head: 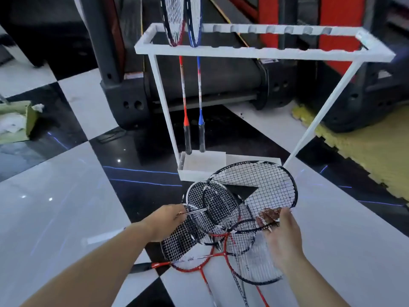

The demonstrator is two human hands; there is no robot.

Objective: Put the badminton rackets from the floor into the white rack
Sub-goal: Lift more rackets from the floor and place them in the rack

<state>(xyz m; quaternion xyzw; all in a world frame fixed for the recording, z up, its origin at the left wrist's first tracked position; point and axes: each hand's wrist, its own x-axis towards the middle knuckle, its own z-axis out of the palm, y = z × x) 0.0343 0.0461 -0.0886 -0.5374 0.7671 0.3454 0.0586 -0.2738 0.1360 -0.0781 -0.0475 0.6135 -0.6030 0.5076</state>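
1. The glossy floor of black and white checkered tiles (55,196) fills the lower view, with dark machinery standing behind and a yellow foam mat (358,151) at the right.
2. The tall white frame rack with a notched top rail (261,53) stands on the floor straight ahead; its low white base tray (199,173) is just beyond the pile of rackets.
3. Two rackets already hang in the rack's leftmost slots, handles down into the tray: a red-shafted racket (183,85) and, beside it, a blue-shafted racket (199,85).
4. A heap of overlapping badminton rackets (221,244) lies on the floor near the tray, frames black, white and red.
5. The large black-framed racket head (261,185) is tilted up above the heap.
6. The right hand (283,238) touches that head's lower rim, fingers spread; whether its grip is closed I cannot tell.
7. The left hand (164,220) has its grip pinched on a thin silver racket shaft (195,211).
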